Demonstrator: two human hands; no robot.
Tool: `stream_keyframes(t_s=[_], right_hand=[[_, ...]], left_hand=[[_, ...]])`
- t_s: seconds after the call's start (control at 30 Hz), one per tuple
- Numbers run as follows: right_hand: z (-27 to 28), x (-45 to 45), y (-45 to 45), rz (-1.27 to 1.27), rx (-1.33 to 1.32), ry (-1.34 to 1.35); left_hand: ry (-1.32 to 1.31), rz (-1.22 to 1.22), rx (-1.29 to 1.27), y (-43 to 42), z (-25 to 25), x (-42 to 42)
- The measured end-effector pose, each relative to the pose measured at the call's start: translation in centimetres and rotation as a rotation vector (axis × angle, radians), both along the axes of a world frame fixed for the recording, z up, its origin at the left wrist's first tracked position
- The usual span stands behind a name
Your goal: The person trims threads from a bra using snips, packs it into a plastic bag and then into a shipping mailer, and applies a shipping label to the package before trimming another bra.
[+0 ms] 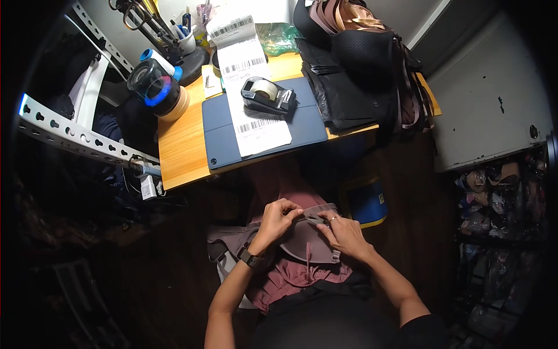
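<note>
A grey-mauve bra lies across my lap, over pink drawstring trousers. My left hand, with a dark watch on its wrist, pinches the bra's upper edge near its middle. Just to the right, my right hand grips the same garment at a strap or band, fingers bent and a ring on one of them. The two hands are close together, with a short stretch of fabric between them. What lies under the fingertips is partly hidden. More grey fabric spreads out on the left.
On the wooden desk are a blue tablet case, barcode labels, a tape dispenser and a round lit device. Black bras are piled at right. A white metal rack stands left; a blue bin is below the desk.
</note>
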State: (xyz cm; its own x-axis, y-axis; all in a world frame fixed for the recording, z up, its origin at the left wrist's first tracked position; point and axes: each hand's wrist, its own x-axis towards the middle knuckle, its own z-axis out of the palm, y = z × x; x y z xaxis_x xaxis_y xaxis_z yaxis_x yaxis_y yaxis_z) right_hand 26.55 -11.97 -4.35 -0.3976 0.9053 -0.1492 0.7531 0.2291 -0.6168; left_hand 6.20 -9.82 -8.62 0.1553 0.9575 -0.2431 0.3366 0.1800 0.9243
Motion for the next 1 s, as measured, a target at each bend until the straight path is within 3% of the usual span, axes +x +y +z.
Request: stream_keyframes(t_s=[0.53, 0.63, 0.7, 0.77, 0.87, 0.9, 0.97, 1.0], right_hand=[[-0.9, -1.4, 0.5, 0.082, 0.041, -0.042], [0.3, -1.4, 1.7, 0.001, -0.016, 0.042], [0.5, -1.2, 2.9, -0.088, -0.023, 0.216], [0.5, -1.4, 4.0, -0.031, -0.093, 0.324], [-2.4, -2.3, 4.6, 0.171, -0.263, 0.410], [-2.3, -2.6, 4.7, 0.188, -0.271, 0.415], [-1.9, -2.7, 5.4, 0.389, -0.127, 0.138], [-1.9, -2.3, 5.9, 0.428, -0.172, 0.015]], left_hand=[[-0.018, -0.002, 0.096, -0.5, -0.3, 0.3], [-0.303, 0.202, -0.140, 0.3, -1.3, -0.9], [-0.225, 0.361, -0.151, 0.6, -0.8, -1.8], [-0.096, 0.303, -0.168, 0.7, -0.8, -3.3], [0.047, -0.151, -0.320, 0.7, -1.0, -5.6], [0.051, -0.132, -0.326, 0.7, -1.8, -6.8], [-0.083, -0.408, -0.461, 0.2, -3.8, -10.0], [0.007, -0.353, -0.481, -0.4, -3.2, -11.5]])
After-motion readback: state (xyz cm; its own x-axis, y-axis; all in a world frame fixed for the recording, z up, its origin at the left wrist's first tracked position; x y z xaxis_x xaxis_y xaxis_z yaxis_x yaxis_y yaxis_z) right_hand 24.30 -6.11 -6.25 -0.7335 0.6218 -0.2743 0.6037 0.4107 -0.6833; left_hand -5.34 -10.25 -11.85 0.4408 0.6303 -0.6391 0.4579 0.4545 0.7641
